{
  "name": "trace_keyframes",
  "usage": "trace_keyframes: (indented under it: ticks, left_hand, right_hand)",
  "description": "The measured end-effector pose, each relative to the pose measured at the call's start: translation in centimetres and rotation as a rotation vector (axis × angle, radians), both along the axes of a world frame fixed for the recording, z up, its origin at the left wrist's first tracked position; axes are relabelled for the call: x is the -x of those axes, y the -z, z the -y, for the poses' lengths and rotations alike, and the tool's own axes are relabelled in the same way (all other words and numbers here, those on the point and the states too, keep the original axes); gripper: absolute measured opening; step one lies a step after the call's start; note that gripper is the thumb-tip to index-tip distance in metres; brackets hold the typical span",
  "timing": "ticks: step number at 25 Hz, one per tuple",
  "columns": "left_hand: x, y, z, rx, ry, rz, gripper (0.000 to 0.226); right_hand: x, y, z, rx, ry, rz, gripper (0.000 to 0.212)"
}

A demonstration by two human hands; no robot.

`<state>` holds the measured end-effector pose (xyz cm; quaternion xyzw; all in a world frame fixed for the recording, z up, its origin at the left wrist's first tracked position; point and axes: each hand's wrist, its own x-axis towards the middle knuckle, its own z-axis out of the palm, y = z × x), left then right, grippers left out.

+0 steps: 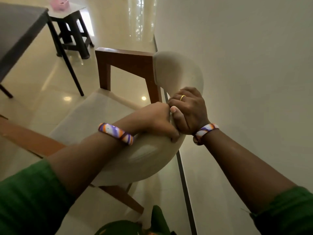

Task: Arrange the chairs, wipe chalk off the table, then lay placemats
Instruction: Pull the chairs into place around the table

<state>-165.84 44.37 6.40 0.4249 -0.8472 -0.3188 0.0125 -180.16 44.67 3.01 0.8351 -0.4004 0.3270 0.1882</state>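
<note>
While both hands clamp the cream backrest top, the armchair point(135, 160) sits beside the wall point(245, 82). L hand point(155, 119) and R hand point(189, 111) touch each other, fingers curled tight on the padding. Dark table point(20, 31) upper left, well apart; stool point(72, 33) behind it w/ a pink basket point(60, 3), probably plastic.

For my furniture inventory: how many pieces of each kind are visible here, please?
Cream-cushioned chair with brown wooden frame: 1
Grey-topped table with dark metal legs: 1
Dark plastic stool: 1
Total: 3
</note>
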Motion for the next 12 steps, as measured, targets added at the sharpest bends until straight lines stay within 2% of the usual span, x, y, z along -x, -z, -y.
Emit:
trace_keyframes:
  ticks: [4, 6, 10, 12]
  left_hand:
    - [2.7, -0.5, 0.3, 0.046, -0.069, -0.016, 0.049]
    - [2.8, -0.5, -0.4, 0.006, -0.131, -0.035, 0.052]
    - [-1.7, 0.1, -3.4, -0.176, -0.269, -0.053, 0.058]
    - [-4.6, 1.1, -5.4, -0.083, -0.355, -0.040, 0.064]
  right_hand:
    - [2.6, -0.7, 1.4, -0.065, 0.014, -0.023, 0.045]
    - [2.8, -0.4, 0.8, -0.088, 0.066, 0.041, 0.046]
    - [1.0, 1.3, -2.7, -0.054, 0.153, 0.142, 0.040]
    - [-0.9, 1.8, -3.8, -0.016, 0.095, 0.073, 0.041]
